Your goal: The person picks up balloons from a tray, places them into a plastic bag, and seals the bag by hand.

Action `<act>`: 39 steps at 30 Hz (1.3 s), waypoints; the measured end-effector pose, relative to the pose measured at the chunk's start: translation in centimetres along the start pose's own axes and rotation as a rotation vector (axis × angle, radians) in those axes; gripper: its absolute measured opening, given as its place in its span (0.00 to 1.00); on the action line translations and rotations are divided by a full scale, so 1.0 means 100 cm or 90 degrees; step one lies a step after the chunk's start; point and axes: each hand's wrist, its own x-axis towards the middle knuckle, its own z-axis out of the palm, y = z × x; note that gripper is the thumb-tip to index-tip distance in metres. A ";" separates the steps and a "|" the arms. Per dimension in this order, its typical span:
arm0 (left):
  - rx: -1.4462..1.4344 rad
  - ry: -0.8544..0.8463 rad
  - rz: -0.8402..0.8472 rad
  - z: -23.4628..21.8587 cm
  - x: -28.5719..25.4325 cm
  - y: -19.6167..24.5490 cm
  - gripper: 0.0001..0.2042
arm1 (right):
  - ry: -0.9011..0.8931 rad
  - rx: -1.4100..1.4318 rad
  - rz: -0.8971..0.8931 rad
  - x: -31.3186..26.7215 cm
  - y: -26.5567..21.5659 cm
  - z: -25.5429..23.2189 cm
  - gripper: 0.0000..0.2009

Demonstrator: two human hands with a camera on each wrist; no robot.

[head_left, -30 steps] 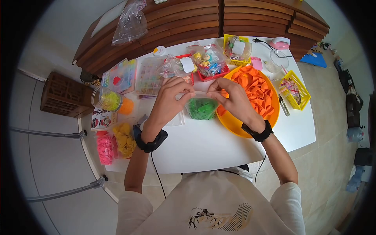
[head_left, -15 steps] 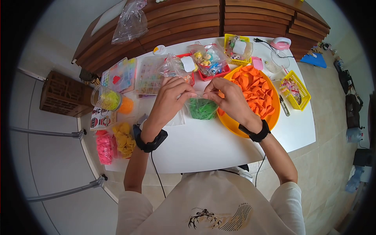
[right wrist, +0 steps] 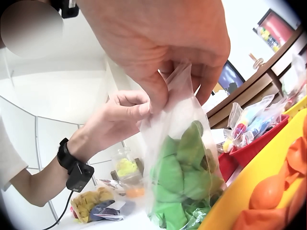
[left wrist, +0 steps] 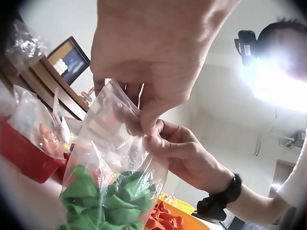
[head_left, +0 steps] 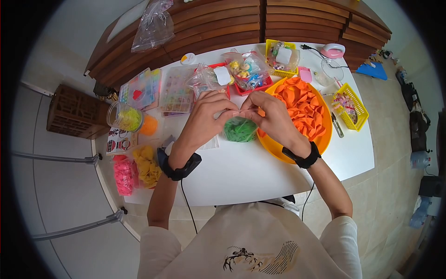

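Note:
A clear zip bag of green balloons [head_left: 240,130] hangs upright between both hands over the white table. My left hand [head_left: 204,115] pinches one side of its top edge between thumb and fingers. On the other side, my right hand [head_left: 275,117] pinches the same edge, the two thumbs almost meeting. In the left wrist view, the bag's upper plastic [left wrist: 103,120] runs up under the left fingers, and the green balloons [left wrist: 112,196] lie in its lower part. Beside the right forearm sits a yellow round tray [head_left: 278,151] of orange balloons [head_left: 302,104].
Red baskets [head_left: 253,89] with bagged trinkets stand behind the hands, beside a clear compartment box [head_left: 176,88]. Bags of yellow [head_left: 147,167] and pink pieces [head_left: 123,176] lie at left, near a tipped jar [head_left: 125,117]. A yellow basket [head_left: 355,109] and a cutter [head_left: 337,125] are at right.
Both hands have drawn closer together along the bag's top edge, so the gap between the thumbs has narrowed. The bag stays in nearly the same place.

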 end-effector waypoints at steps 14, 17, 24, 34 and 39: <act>-0.035 -0.004 -0.078 0.000 0.002 0.002 0.06 | 0.001 0.005 -0.009 0.000 0.002 0.001 0.08; -0.021 0.001 -0.072 0.001 0.001 0.002 0.06 | -0.002 0.010 0.000 0.000 0.003 0.001 0.08; -0.030 -0.004 -0.068 0.001 0.000 0.001 0.06 | -0.004 -0.007 0.003 -0.001 0.002 0.000 0.07; -0.040 -0.006 -0.074 0.000 0.000 0.003 0.06 | -0.009 0.019 0.000 -0.001 0.003 0.000 0.07; -0.044 -0.006 -0.074 0.000 0.001 0.002 0.06 | -0.014 0.021 0.007 -0.001 0.004 0.000 0.08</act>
